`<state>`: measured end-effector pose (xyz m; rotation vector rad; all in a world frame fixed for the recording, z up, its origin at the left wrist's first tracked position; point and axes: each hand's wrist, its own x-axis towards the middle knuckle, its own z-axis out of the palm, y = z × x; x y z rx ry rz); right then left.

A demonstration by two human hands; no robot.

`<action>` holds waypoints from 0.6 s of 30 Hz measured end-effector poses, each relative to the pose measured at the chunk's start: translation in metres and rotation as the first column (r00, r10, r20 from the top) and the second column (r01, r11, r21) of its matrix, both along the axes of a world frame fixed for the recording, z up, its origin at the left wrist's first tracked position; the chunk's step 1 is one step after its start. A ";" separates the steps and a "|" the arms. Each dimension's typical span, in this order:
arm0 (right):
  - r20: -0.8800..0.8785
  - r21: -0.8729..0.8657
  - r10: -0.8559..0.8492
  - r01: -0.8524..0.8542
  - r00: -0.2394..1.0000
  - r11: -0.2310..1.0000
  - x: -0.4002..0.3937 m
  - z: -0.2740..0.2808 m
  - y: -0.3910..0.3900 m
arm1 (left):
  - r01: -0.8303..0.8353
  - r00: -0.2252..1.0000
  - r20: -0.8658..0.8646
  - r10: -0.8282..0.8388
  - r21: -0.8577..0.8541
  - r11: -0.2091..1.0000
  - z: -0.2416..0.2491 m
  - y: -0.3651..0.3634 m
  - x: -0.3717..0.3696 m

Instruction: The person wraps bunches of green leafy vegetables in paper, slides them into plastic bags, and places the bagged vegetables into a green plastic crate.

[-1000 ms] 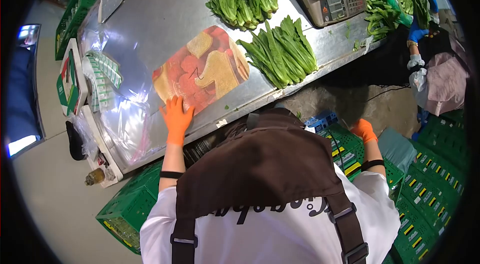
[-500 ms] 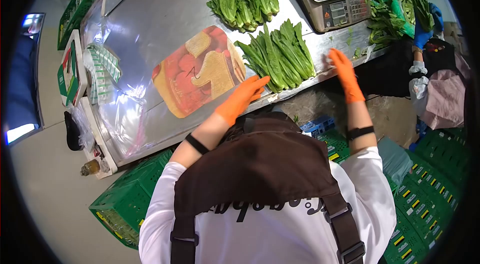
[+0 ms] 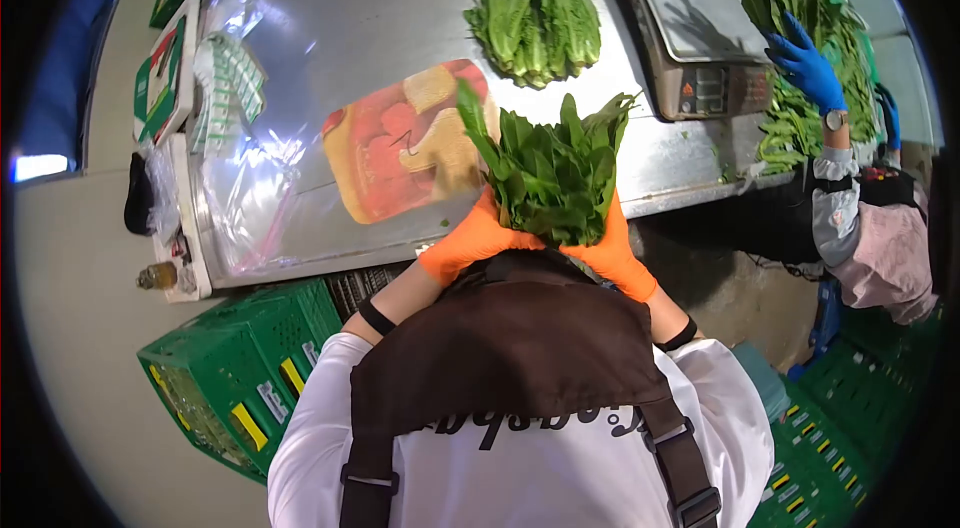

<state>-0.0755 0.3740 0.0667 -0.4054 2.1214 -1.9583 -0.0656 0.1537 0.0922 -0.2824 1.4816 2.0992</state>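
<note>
A bunch of long-leaved lettuce (image 3: 556, 173) stands upright in front of my chest, leaf tips pointing away from me. My left hand (image 3: 478, 240), in an orange glove, is closed around its left side. On its right side my right hand (image 3: 614, 250), gloved the same, grips it too. The leaves cover most of my fingertips. Beyond it, another lettuce bunch (image 3: 535, 28) lies on the metal table (image 3: 300, 3). A printed red-and-yellow mat (image 3: 375, 163) lies just left of the held bunch.
A weighing scale (image 3: 690, 38) sits right of the lettuce. At far right, a co-worker's blue-gloved hand (image 3: 808, 66) is by leafy greens over the scale's edge. Plastic film (image 3: 255, 188) and label strips (image 3: 225, 93) lie at left. Green crates (image 3: 250, 358) stand below the table.
Both my hands have closed on the nearer lettuce bunch, lifting it off the table and drawing it upright toward me. The co-worker's blue-gloved hand has moved left with greens toward the scale.
</note>
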 end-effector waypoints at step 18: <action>-0.041 0.565 0.225 -0.163 0.974 0.809 -0.086 -0.034 -0.195 | -0.448 0.892 -0.316 0.323 -0.513 0.732 -0.109 -0.199 -0.016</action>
